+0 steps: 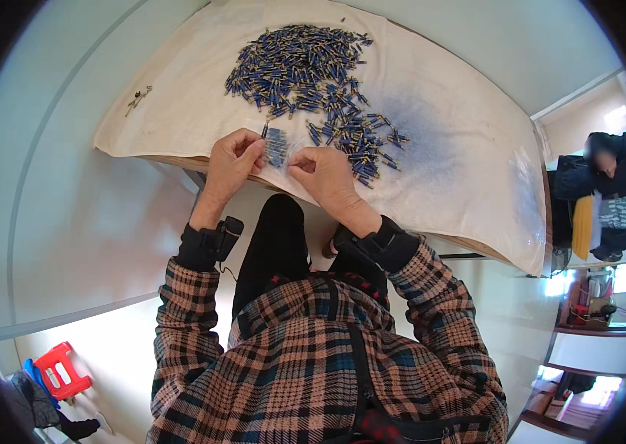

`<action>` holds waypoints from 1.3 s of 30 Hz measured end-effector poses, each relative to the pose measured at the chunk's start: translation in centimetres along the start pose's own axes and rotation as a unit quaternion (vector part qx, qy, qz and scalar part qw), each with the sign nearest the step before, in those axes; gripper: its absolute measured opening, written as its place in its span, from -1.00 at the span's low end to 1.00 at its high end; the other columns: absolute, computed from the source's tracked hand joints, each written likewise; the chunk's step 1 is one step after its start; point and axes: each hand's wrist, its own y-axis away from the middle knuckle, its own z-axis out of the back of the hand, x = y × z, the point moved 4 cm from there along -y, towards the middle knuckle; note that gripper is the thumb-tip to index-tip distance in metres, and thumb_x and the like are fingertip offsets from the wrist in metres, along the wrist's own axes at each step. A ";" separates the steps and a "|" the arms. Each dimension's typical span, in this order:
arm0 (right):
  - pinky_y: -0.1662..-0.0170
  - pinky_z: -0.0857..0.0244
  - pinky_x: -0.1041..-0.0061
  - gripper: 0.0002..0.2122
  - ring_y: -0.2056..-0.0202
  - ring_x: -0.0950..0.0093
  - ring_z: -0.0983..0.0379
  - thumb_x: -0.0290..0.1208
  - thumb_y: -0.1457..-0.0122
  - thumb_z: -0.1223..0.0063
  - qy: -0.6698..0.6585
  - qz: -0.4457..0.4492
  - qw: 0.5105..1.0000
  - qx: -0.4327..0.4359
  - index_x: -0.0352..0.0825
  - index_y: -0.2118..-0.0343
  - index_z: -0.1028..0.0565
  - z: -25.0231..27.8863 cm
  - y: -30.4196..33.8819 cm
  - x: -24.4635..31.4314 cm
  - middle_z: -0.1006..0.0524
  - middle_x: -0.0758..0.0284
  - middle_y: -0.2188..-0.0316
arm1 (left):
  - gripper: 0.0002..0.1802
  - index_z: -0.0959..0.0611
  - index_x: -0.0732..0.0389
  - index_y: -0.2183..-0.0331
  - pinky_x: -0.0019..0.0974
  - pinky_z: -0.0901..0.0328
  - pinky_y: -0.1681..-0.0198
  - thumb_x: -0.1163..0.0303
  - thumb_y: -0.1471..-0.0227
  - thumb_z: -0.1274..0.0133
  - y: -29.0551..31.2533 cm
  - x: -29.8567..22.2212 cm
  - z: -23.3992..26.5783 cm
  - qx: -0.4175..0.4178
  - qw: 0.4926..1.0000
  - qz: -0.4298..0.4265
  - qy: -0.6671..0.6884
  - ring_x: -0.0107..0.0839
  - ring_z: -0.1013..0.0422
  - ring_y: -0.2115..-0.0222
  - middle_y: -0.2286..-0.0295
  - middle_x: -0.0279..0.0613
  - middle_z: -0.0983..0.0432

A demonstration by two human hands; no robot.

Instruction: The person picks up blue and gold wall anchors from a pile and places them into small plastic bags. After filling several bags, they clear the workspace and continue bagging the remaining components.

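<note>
My left hand (235,159) is at the near edge of the cloth, thumb and fingertips pinched together. What they grip is too small to make out. Beside those fingertips a neat row of small blue pieces with brass-coloured ends (276,146) lies in or under what looks like clear plastic. A single dark blue piece (265,130) sits at its upper left. Closed in a pinch as well, my right hand (324,174) touches or nearly touches the row's right side; its fingertips hide whatever they hold. Just beyond it spreads a loose cluster of the same pieces (357,140).
A large heap of blue and brass pieces (290,66) covers the far middle of the white cloth (461,163). Small metal items (137,98) lie at the left. A red plastic stool (62,370) is at lower left. Another person (609,166) appears at the far right.
</note>
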 end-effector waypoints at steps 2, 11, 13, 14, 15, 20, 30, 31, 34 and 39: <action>0.44 -0.33 0.61 -0.86 0.58 0.55 -0.47 -0.44 0.13 -0.20 0.017 -0.003 1.000 -0.003 -0.34 0.46 -0.58 0.0 -0.1 -0.1 -0.55 0.28 0.60 | -0.85 -0.53 0.32 0.44 -0.59 -0.26 0.58 0.42 -0.05 0.00 0.0 -0.1 0.0 -0.002 1.000 -0.008 0.005 -0.66 -0.34 0.62 0.62 -0.34 -0.44; 0.45 -0.32 0.60 -0.88 0.57 0.53 -0.47 -0.45 0.11 -0.18 0.041 0.001 0.999 0.030 -0.36 0.48 -0.57 0.0 -0.4 -0.5 -0.54 0.26 0.60 | -0.86 -0.54 0.30 0.43 -0.61 -0.24 0.58 0.42 -0.06 0.00 0.4 -0.6 0.9 -0.045 0.996 -0.027 0.070 -0.67 -0.33 0.62 0.63 -0.38 -0.41; 0.45 -0.31 0.61 -0.87 0.56 0.55 -0.46 -0.45 0.09 -0.17 0.016 0.012 1.000 0.017 -0.38 0.46 -0.57 0.5 -0.2 -0.5 -0.55 0.27 0.59 | -0.87 -0.54 0.30 0.44 -0.60 -0.22 0.58 0.43 -0.05 0.00 0.7 -0.7 0.7 -0.037 0.997 -0.020 0.061 -0.66 -0.32 0.62 0.63 -0.38 -0.41; 0.45 -0.31 0.63 -0.86 0.56 0.57 -0.46 -0.45 0.07 -0.16 -0.009 0.024 1.000 0.005 -0.39 0.44 -0.56 0.9 -0.2 -0.3 -0.55 0.27 0.57 | -0.87 -0.54 0.31 0.45 -0.60 -0.20 0.58 0.43 -0.04 -0.01 1.0 -0.9 0.6 -0.029 0.998 -0.012 0.050 -0.66 -0.31 0.63 0.63 -0.39 -0.41; 0.45 -0.30 0.64 -0.85 0.55 0.59 -0.45 -0.45 0.06 -0.15 -0.034 0.035 0.999 -0.007 -0.41 0.42 -0.55 1.2 -0.1 -0.1 -0.56 0.28 0.55 | -0.87 -0.54 0.31 0.46 -0.60 -0.19 0.58 0.44 -0.04 -0.02 1.2 -1.0 0.4 -0.021 0.999 -0.004 0.040 -0.65 -0.30 0.63 0.62 -0.40 -0.41; 0.44 -0.27 0.70 -0.83 0.54 0.68 -0.40 -0.45 -0.03 -0.10 -0.130 0.018 0.991 -0.019 -0.46 0.37 -0.53 3.1 1.9 1.0 -0.55 0.35 0.53 | -0.89 -0.54 0.34 0.49 -0.54 -0.15 0.58 0.48 0.02 -0.05 4.3 -3.0 -2.4 0.010 0.991 -0.072 -0.109 -0.62 -0.27 0.63 0.63 -0.36 -0.40; 0.49 -0.24 0.72 -0.85 0.52 0.72 -0.38 -0.42 -0.10 -0.04 -0.282 -0.068 0.956 0.037 -0.43 0.42 -0.52 2.3 5.2 -0.4 -0.52 0.42 0.55 | -0.93 -0.56 0.30 0.45 -0.54 -0.15 0.54 0.54 0.09 -0.09 6.8 -4.6 -4.5 0.018 0.971 -0.114 -0.207 -0.59 -0.27 0.61 0.59 -0.27 -0.43; 0.49 -0.24 0.72 -0.83 0.51 0.71 -0.38 -0.41 -0.13 -0.02 -0.271 -0.072 0.960 0.026 -0.43 0.41 -0.51 2.5 5.3 -0.5 -0.52 0.42 0.54 | -0.93 -0.56 0.30 0.45 -0.54 -0.15 0.54 0.54 0.09 -0.09 6.7 -4.4 -3.9 0.018 0.971 -0.113 -0.210 -0.59 -0.27 0.61 0.59 -0.27 -0.43; 0.50 -0.23 0.75 -0.80 0.50 0.71 -0.39 -0.39 -0.18 0.07 -0.298 -0.078 0.951 0.007 -0.43 0.41 -0.50 2.7 5.0 -0.3 -0.51 0.41 0.52 | -0.89 -0.57 0.27 0.40 -0.49 -0.20 0.53 0.55 0.10 -0.08 5.7 -3.9 -0.7 -0.132 0.929 -0.175 -0.298 -0.51 -0.31 0.60 0.54 -0.22 -0.44; 0.52 -0.24 0.77 -0.77 0.50 0.71 -0.40 -0.37 -0.24 0.16 -0.338 -0.043 0.940 -0.024 -0.43 0.39 -0.47 2.9 4.5 -0.6 -0.51 0.39 0.49 | -0.83 -0.56 0.22 0.34 -0.43 -0.26 0.50 0.55 0.10 -0.07 4.6 -3.9 -1.2 -0.157 0.915 -0.167 -0.332 -0.40 -0.37 0.55 0.44 -0.18 -0.41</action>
